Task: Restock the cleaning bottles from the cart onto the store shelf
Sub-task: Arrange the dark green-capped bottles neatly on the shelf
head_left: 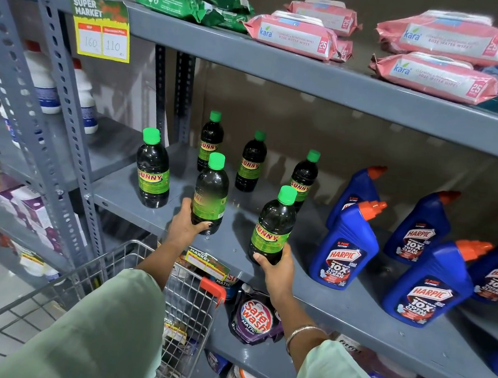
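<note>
Presently, both hands are setting dark green-capped bottles on the middle grey shelf (231, 247), so the placing step is in hand. At far left, one bottle (153, 169) stands upright and alone near the slotted upright post (64, 132). Next, the left hand (184, 224) is wrapped around the base of a second bottle (210, 193), fingers closed about it, its foot at or just above the shelf surface; contact cannot be confirmed. Three more bottles stand upright behind it toward the shelf's rear. Further right, the right hand (277, 265) is closed round the lower body of another bottle (273, 225), which sits near the front lip, tilted slightly. Beyond it stand the blue toilet-cleaner bottles (346, 244), just beside the incoming stock. Below the arms, the wire cart (191, 303) is partly visible; its remaining contents cannot be read. Judgement: the next move calls for seating both bottles flat, labels forward, releasing cleanly, and keeping the right-hand one clear of the blue row.
</note>
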